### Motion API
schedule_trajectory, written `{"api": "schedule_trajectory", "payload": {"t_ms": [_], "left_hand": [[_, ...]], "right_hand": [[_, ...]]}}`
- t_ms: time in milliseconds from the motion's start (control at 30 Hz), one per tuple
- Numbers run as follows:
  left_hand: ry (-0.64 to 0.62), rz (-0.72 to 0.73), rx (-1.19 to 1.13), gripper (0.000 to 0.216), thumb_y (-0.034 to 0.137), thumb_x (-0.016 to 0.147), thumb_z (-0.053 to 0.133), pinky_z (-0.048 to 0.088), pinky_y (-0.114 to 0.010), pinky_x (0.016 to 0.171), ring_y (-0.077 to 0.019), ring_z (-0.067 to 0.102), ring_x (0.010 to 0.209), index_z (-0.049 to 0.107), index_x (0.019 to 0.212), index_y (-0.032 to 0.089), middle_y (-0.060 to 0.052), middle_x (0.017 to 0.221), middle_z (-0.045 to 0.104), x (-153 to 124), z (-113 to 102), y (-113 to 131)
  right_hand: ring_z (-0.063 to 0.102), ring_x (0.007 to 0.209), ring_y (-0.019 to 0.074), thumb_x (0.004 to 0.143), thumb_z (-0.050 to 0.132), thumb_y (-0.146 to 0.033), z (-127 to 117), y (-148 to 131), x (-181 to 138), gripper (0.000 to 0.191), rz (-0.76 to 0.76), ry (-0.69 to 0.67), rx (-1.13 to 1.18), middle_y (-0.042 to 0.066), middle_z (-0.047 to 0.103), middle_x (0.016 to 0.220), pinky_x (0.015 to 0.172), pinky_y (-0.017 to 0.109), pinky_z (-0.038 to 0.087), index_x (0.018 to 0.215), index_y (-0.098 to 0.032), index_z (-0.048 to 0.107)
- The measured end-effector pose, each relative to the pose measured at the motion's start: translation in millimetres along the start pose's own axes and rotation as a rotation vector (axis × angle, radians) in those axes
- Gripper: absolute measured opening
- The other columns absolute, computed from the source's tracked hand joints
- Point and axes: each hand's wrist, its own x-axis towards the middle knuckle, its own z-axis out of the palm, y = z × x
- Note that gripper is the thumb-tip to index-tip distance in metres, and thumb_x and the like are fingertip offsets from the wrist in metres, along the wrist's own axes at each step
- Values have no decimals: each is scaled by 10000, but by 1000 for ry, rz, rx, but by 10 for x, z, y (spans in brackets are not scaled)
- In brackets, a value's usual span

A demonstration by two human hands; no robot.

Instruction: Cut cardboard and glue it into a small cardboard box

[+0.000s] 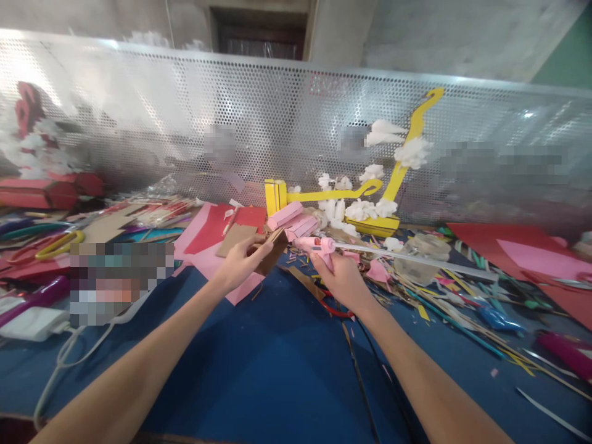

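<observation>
My left hand point(244, 261) is closed around a folded piece of brown cardboard point(274, 253), held up above the blue table. In my right hand point(340, 277) is a pink glue gun point(319, 245), gripped by its handle. A long whitish glue stick point(416, 257) sticks out of its back end toward the right. The gun's nozzle points left, close to the cardboard's edge; whether they touch I cannot tell. Just behind the cardboard lie pink paper-covered blocks point(293, 219). Pink paper point(238, 291) and a flat brown cardboard piece point(238, 239) lie under and beside my left hand.
A perforated metal panel point(277, 123) runs along the back. Before it stand yellow shapes point(333, 195) with white fluffy tufts point(365, 209). Scissors with yellow handles point(60, 245) and a white charger point(34, 324) lie left. Paper scraps, sticks and red sheets point(490, 246) spread right. A dark cable point(358, 370) crosses the front.
</observation>
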Motion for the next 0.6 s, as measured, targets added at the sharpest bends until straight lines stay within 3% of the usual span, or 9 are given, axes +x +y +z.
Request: {"api": "schedule_trajectory", "payload": {"t_ms": [300,600], "left_hand": [[-11,-3,28,602,624,911,530,446,-276,563,-216,674,756,694,1250,154,-124,1059,742,-2,-19,11],[-11,3,29,586,636,909,540,464,-280,581,-222,680,797,706,1205,157,-112,1044,748,26,-16,-64]], "right_hand": [[614,672,241,1002,466,-468,-31,2,7,318,-8,-15,21,17,574,595,599,311,427,866,-213,598],[616,685,248,995,492,-456,-36,37,11,295,-12,-35,43,19,588,618,625,324,443,871,-216,612]]}}
